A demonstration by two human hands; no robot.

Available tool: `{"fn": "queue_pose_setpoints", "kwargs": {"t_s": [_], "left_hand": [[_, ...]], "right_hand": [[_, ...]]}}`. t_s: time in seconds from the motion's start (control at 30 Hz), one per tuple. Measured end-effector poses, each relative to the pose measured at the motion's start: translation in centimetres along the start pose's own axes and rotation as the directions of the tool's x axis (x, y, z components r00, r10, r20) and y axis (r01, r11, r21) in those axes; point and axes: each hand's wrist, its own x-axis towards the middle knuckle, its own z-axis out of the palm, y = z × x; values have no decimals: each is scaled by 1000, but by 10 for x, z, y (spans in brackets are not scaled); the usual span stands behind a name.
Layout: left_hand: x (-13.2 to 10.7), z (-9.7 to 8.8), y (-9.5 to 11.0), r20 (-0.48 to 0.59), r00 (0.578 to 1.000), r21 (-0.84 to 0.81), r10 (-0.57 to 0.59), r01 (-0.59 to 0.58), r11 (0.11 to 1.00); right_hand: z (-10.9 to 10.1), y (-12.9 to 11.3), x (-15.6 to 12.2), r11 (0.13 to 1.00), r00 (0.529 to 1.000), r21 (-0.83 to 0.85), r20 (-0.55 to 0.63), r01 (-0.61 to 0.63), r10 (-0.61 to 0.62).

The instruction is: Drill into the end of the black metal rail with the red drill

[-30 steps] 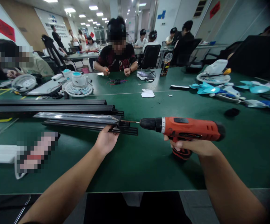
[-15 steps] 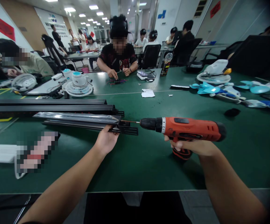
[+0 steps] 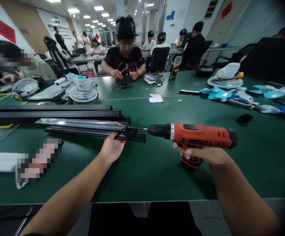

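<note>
My right hand [image 3: 201, 154] is wrapped round the handle of an orange and black cordless drill [image 3: 204, 134], which lies level and points left. Its long thin bit [image 3: 139, 128] reaches the right end of a black metal profile [image 3: 88, 124] covered with shiny clear film. My left hand [image 3: 113, 147] grips that profile near this end, fingers underneath and behind it. Whether the tip sits in a screw is too small to tell. Just below the held profile lies another dark profile [image 3: 71, 131], with a slotted end piece [image 3: 137, 137] by my left fingers.
Two more black profiles [image 3: 54, 114] lie behind on the green table [image 3: 157, 177]. White fan parts [image 3: 83, 93] stand at back left, blue fan blades [image 3: 217, 93] at right. A blurred pink item [image 3: 42, 157] lies front left. Across the table a person [image 3: 124, 59] handles small wired parts.
Both my hands, the drill and the profile keep practically the same position. Across the table, the person's hand has lifted off the wired parts.
</note>
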Motion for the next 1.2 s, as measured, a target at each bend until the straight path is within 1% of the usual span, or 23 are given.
{"fn": "queue_pose_setpoints", "kwargs": {"t_s": [0.17,0.3,0.43,0.67,1.03,1.2], "left_hand": [[-2,3,0,4,1000,-3,11,-11,1000],[3,-4,-1,35,999,24,27,-27,999],[6,-8,-2,40,999,25,27,-28,999],[4,-4,-2,32,999,12,30,-30,999],[6,-8,-2,53,998,26,37,-38,999],[6,-7,-2,32,999,9,30,-30,1000]], "right_hand": [[0,-4,1,1000,1000,23,27,-11,11],[-1,-2,1,1000,1000,18,20,-15,15],[-2,3,0,1000,1000,13,5,-12,12],[-2,5,-3,999,999,20,-16,-29,29],[-3,7,-3,999,1000,22,-10,-25,25],[-3,6,-3,999,1000,24,-6,-21,21]]}}
